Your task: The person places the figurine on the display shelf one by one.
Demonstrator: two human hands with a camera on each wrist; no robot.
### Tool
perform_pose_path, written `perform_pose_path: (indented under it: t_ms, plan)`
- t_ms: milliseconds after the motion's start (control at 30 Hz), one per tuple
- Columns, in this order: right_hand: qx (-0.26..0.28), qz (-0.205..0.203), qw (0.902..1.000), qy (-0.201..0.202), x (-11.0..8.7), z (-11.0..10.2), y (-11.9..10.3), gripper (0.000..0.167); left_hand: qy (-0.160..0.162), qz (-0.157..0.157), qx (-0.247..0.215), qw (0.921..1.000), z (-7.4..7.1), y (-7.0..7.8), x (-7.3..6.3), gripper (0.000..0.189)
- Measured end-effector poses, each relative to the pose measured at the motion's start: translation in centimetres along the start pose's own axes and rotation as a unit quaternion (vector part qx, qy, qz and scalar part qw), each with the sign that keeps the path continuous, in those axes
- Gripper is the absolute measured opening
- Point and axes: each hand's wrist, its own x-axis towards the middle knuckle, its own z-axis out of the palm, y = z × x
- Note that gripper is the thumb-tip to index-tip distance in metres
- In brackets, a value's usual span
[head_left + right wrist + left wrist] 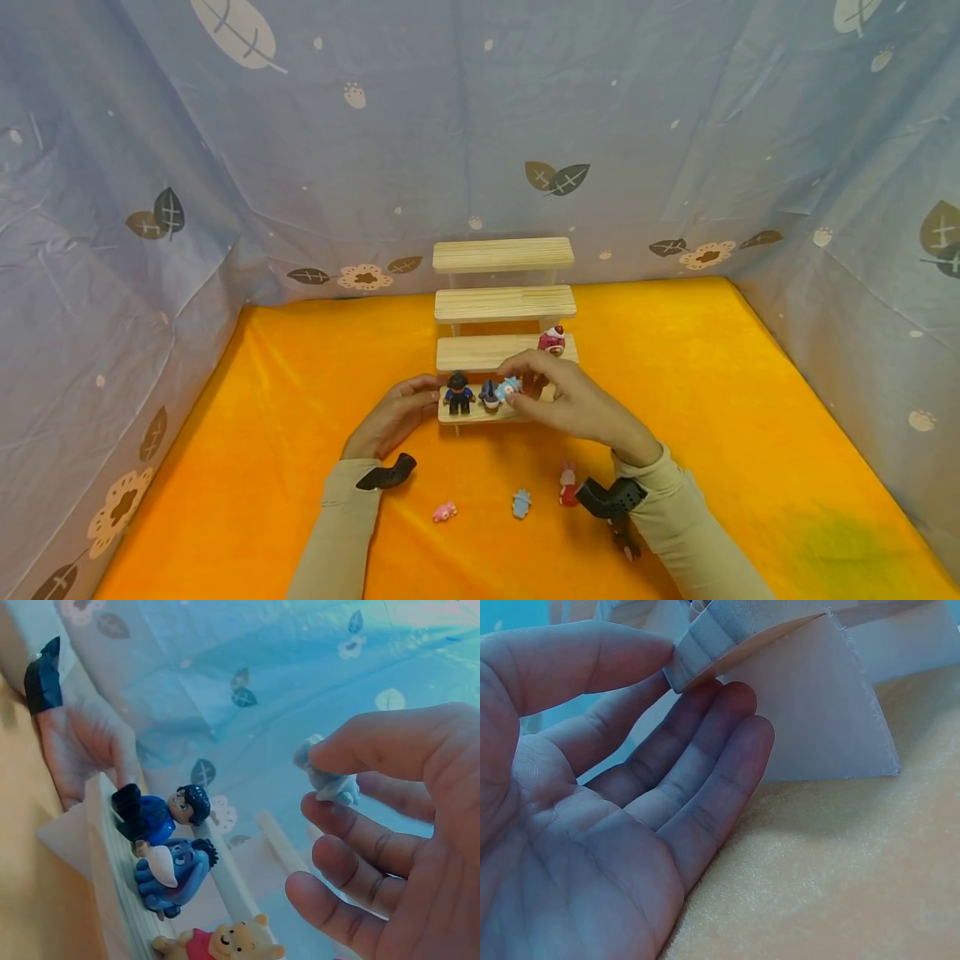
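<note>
My right hand pinches a small light blue figurine between thumb and fingers, above the lowest step of a tiered wooden display stand. At that step's left end, my left hand grips the edge, its thumb at the corner and its fingers underneath. On the same step stand a toy figure with black hair and blue top, a blue-grey donkey figurine and a yellow bear figurine in a red shirt. My right hand mostly hides the bear in the head view.
A pink-red figurine sits at the right of the second step. On the orange cloth lie a pink figurine, a light blue one, a red-and-white rabbit-like one and a dark one. Patterned curtains surround the cloth.
</note>
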Motion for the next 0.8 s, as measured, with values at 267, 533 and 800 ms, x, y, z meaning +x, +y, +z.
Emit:
perform_pose_path:
  t_ms: [267, 533, 800]
  plan:
    - [-0.004, -0.001, 0.9993, 0.037, -0.3, -0.8, -0.4, 0.022, -0.006, 0.01, -0.006, 0.9999, -0.1, 0.1, 0.0, 0.02]
    - [0.006, -0.013, 0.9973, 0.072, -0.4, -2.4, -0.9, 0.026, -0.003, 0.005, -0.014, 0.9999, -0.1, 0.0, -0.1, 0.02]
    - [0.01, -0.026, 0.9928, 0.116, 0.4, -3.8, -1.5, 0.022, -0.004, 0.014, -0.009, 0.9998, -0.1, -0.2, 0.0, 0.018]
